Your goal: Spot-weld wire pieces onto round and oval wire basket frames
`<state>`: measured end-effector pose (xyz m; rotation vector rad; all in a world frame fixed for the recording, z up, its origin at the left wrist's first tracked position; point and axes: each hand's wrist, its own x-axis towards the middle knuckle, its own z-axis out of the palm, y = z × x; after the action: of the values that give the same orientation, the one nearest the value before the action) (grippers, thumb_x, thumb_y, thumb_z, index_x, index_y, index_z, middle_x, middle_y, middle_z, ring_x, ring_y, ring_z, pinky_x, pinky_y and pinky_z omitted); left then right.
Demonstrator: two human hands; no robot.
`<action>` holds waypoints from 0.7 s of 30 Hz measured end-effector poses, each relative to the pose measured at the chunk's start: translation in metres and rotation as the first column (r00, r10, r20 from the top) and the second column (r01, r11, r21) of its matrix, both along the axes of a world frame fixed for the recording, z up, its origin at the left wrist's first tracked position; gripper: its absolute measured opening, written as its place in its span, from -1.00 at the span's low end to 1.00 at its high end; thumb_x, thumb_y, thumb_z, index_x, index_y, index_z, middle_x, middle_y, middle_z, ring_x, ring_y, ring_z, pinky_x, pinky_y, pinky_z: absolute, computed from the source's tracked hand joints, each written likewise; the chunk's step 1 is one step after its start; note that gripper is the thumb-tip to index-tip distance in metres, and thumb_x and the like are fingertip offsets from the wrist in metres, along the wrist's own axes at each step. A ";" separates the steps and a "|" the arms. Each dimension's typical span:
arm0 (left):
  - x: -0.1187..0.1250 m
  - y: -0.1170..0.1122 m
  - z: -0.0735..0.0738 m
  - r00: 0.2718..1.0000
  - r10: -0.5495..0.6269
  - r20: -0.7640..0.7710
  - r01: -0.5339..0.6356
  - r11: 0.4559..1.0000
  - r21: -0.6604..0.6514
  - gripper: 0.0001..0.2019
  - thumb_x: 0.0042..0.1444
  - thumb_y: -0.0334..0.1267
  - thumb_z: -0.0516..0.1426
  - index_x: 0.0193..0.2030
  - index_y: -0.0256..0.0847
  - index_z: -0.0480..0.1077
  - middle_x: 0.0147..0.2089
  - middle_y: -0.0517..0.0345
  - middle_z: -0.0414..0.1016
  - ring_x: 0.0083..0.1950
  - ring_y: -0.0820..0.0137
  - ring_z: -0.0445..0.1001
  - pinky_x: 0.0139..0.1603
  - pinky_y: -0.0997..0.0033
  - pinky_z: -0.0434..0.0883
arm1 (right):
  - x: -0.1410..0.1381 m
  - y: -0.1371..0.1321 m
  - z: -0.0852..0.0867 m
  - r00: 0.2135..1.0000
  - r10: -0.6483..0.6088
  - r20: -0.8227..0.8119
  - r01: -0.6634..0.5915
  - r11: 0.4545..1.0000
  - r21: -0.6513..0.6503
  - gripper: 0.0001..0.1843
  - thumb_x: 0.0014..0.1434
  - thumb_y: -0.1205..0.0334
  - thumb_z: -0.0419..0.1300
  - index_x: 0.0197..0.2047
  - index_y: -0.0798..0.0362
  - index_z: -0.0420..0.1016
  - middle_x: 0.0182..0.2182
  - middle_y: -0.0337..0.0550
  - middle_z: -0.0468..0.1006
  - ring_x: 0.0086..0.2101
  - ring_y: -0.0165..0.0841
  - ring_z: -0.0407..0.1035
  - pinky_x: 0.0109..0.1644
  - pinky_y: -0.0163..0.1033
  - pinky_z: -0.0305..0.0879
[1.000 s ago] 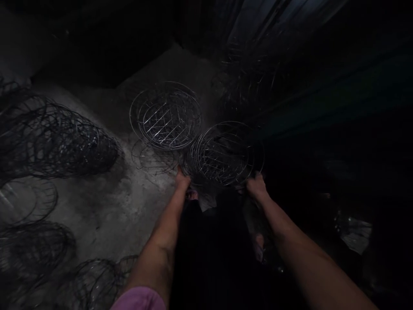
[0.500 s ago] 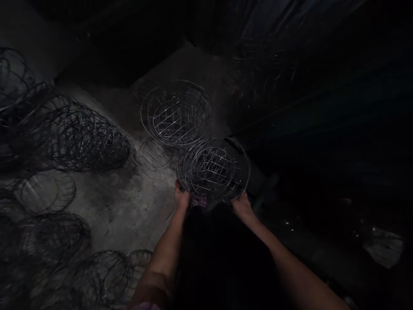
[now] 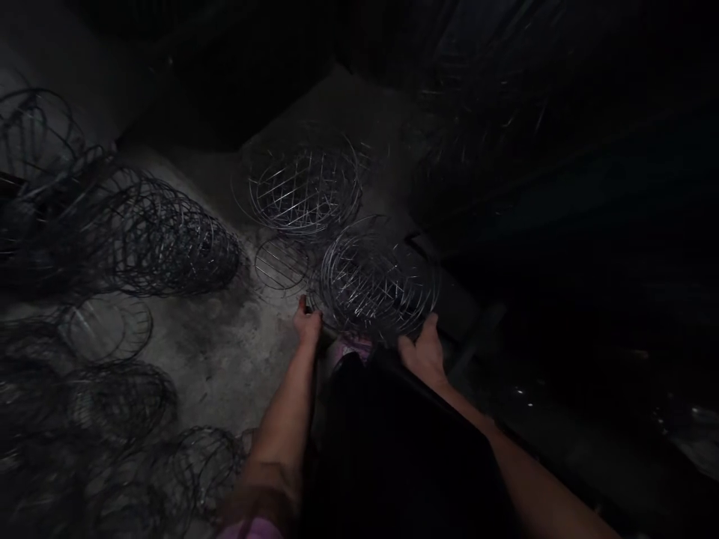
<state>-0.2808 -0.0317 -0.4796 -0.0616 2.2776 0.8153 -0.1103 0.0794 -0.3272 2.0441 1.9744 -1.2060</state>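
A stack of round wire grids (image 3: pixel 368 281) sits on the floor in front of me, with rings around crossing rods. My left hand (image 3: pixel 308 326) is at the near left edge of this stack, thumb and fingers apart. At the near right edge, my right hand (image 3: pixel 424 353) has its thumb spread away from its fingers. Darkness and blur hide whether either hand still touches the outermost ring. Beyond the stack lies another pile of wire grids (image 3: pixel 306 187). A single flat wire grid (image 3: pixel 281 263) rests to the left, between the two piles.
A long row of nested dark wire frames (image 3: pixel 174 239) lies on the left. More wire frames (image 3: pixel 120 400) crowd the lower left. Concrete floor (image 3: pixel 225 352) shows between them and me. The right side is very dark, with a pale object (image 3: pixel 702 442) at its edge.
The wire grid that both hands held has come down onto the near stack. My hands have spread slightly apart and their fingers have loosened. The view has shifted a little.
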 end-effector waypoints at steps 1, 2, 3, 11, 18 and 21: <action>-0.003 -0.003 0.002 1.000 0.000 0.000 0.000 1.000 0.006 -0.36 0.04 -0.42 0.10 0.32 -0.31 0.18 -0.12 0.05 0.57 -0.15 0.35 0.54 -0.15 0.46 0.45 | 0.000 -0.005 0.001 1.000 0.023 -0.004 -0.023 1.000 0.009 -0.08 -0.06 0.18 0.16 0.35 0.25 -0.04 0.20 0.19 0.27 0.22 0.03 0.13 0.29 0.07 0.07; -0.005 -0.006 0.004 1.000 -0.001 -0.001 0.001 1.000 0.012 -0.37 0.04 -0.43 0.11 0.31 -0.32 0.20 -0.10 0.04 0.57 -0.14 0.34 0.54 -0.13 0.45 0.45 | 0.001 -0.010 0.001 0.999 0.049 -0.004 -0.049 0.999 0.023 -0.10 -0.06 0.17 0.16 0.33 0.25 0.00 0.21 0.20 0.24 0.23 0.05 0.09 0.29 0.10 0.05; -0.006 -0.010 0.007 1.000 -0.001 -0.002 0.001 1.000 0.018 -0.38 0.04 -0.44 0.10 0.30 -0.33 0.21 -0.08 0.01 0.56 -0.12 0.33 0.54 -0.11 0.44 0.44 | 0.003 -0.016 0.002 0.997 0.075 -0.002 -0.075 0.997 0.036 -0.12 -0.05 0.15 0.17 0.31 0.25 0.03 0.22 0.22 0.23 0.24 0.07 0.07 0.29 0.12 0.04; 0.004 -0.032 0.021 0.998 -0.048 -0.048 0.051 0.997 0.063 -0.42 0.09 -0.42 0.11 0.30 -0.27 0.23 0.10 -0.01 0.49 0.12 0.25 0.44 0.09 0.40 0.38 | 0.024 -0.034 -0.007 0.998 0.063 -0.017 -0.063 0.998 -0.005 -0.19 0.01 0.04 0.17 0.29 0.13 0.07 0.09 0.15 0.40 0.13 0.01 0.26 0.18 0.06 0.20; 0.012 -0.038 0.024 0.994 -0.083 -0.067 0.084 0.996 0.021 -0.42 0.09 -0.47 0.07 0.30 -0.32 0.21 0.08 -0.04 0.50 0.05 0.30 0.49 0.01 0.44 0.42 | 0.032 -0.017 -0.017 0.988 -0.102 -0.117 0.088 0.989 -0.115 -0.24 -0.04 0.10 0.19 0.21 0.15 0.11 -0.06 0.10 0.52 -0.16 -0.15 0.49 0.00 -0.06 0.36; 0.017 -0.039 0.022 0.993 -0.096 -0.071 0.095 0.995 -0.016 -0.39 0.08 -0.48 0.04 0.32 -0.27 0.18 0.06 0.02 0.51 0.03 0.30 0.50 0.00 0.41 0.43 | 0.031 -0.009 -0.019 0.980 -0.182 -0.086 0.169 0.976 -0.139 -0.37 -0.11 0.19 0.23 0.07 0.11 0.24 -0.12 0.03 0.55 -0.19 -0.19 0.50 -0.04 -0.13 0.38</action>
<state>-0.2637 -0.0706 -0.4576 0.0715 2.3334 0.7637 -0.0792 0.0706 -0.3460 2.1693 1.7290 -1.4555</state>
